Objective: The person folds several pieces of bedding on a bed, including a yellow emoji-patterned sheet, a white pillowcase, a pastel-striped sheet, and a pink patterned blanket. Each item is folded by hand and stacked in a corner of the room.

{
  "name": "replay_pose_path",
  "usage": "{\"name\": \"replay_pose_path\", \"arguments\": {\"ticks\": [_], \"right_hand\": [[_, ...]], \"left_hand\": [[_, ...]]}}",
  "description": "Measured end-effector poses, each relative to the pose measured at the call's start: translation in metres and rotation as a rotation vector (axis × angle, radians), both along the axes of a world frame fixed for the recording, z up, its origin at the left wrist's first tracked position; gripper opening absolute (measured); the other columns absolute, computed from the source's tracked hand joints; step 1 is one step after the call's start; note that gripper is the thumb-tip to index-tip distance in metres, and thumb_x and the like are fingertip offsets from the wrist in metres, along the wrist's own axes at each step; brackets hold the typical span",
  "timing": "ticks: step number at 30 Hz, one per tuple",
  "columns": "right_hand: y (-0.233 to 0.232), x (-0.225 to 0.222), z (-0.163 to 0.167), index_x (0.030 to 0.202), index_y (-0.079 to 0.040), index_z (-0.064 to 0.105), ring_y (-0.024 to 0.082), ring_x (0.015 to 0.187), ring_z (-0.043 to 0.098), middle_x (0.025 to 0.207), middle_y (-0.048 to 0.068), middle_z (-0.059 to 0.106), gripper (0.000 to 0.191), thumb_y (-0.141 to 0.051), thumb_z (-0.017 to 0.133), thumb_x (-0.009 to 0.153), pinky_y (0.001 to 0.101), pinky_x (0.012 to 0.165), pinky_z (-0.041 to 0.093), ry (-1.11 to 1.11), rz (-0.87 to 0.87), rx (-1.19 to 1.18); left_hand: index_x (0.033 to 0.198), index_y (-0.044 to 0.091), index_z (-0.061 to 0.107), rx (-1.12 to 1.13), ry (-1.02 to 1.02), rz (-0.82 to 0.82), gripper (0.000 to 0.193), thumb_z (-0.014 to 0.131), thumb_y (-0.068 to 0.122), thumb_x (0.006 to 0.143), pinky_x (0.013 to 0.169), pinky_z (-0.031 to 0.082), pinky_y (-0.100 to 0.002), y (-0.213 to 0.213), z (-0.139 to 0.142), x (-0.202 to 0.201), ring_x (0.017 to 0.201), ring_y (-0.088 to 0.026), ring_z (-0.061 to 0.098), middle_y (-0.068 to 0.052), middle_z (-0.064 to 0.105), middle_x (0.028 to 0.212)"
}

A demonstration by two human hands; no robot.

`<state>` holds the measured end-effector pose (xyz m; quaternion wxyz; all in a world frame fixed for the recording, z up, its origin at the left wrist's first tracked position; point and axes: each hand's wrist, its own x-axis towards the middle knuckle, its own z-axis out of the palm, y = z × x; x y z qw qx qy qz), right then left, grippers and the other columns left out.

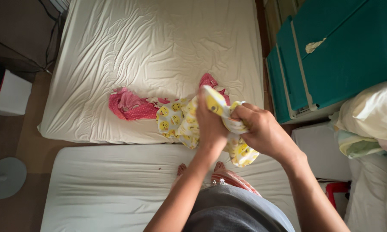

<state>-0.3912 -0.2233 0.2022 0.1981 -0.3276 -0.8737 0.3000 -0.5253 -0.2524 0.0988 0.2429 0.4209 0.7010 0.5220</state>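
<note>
— Yellow faces printed all over white cloth: that is the small garment [182, 122] both hands have hold of. Where does it sit?

— Lifted above the near edge of the far mattress [159, 47], bunched up between the two hands, with one loose end hanging down toward the near mattress [116, 184].

— And the left hand [210, 120]?

— Closed around the upper part of the cloth, back of the hand toward the camera, a fold of fabric sticking up past the fingers.

— The right hand [262, 131]?

— Clenched on the same garment from the right side, knuckles up, touching the left hand where the fabric is gathered.

— What else lies close by?

— A pink dotted garment [131, 106] rests crumpled on the far mattress's cream sheet, just left of the yellow-printed one and touching it; another bit of pink shows behind the left hand. The person stands on the near mattress, bare toes [219, 166] visible below the hands.

— Around the bedding?

— A teal cabinet [330, 60] stands to the right, a pile of pillows [371, 116] below it, a red stool [337, 187] partly showing at the lower right, and a round pale fan base [5, 177] on the floor at the left.
</note>
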Motion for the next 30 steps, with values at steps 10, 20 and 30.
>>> {"name": "replay_pose_path", "arguments": {"ticks": [10,20,30], "right_hand": [[-0.007,0.005,0.004,0.096,0.001,0.064,0.033,0.089,0.073,0.095,0.015,0.072,0.029,0.008,0.071,0.068,0.0379,0.074,0.057,0.021,-0.078,-0.091],[-0.01,0.017,0.008,0.093,0.0,0.067,0.02,0.084,0.076,0.094,0.01,0.076,0.021,0.005,0.073,0.075,0.0327,0.07,0.059,0.053,-0.128,-0.11],[0.009,0.048,-0.004,0.097,0.0,0.062,0.007,0.087,0.066,0.1,0.004,0.072,0.015,0.012,0.065,0.088,0.0241,0.075,0.057,0.437,-0.352,-0.125]], "left_hand": [[0.136,-0.007,0.056,-0.015,0.413,0.258,0.042,0.061,0.007,0.096,0.118,0.028,-0.056,-0.018,-0.064,-0.079,0.142,-0.051,0.036,-0.03,0.034,0.156],[0.155,-0.008,0.013,0.501,0.05,0.44,0.076,0.059,0.006,0.096,0.121,0.02,-0.049,-0.016,-0.093,-0.129,0.145,-0.044,0.028,-0.03,0.022,0.157],[0.082,0.005,0.074,0.105,0.576,0.114,0.012,0.07,0.015,0.089,0.108,0.036,-0.049,-0.044,-0.101,-0.103,0.098,-0.03,0.066,-0.011,0.07,0.095]]}}
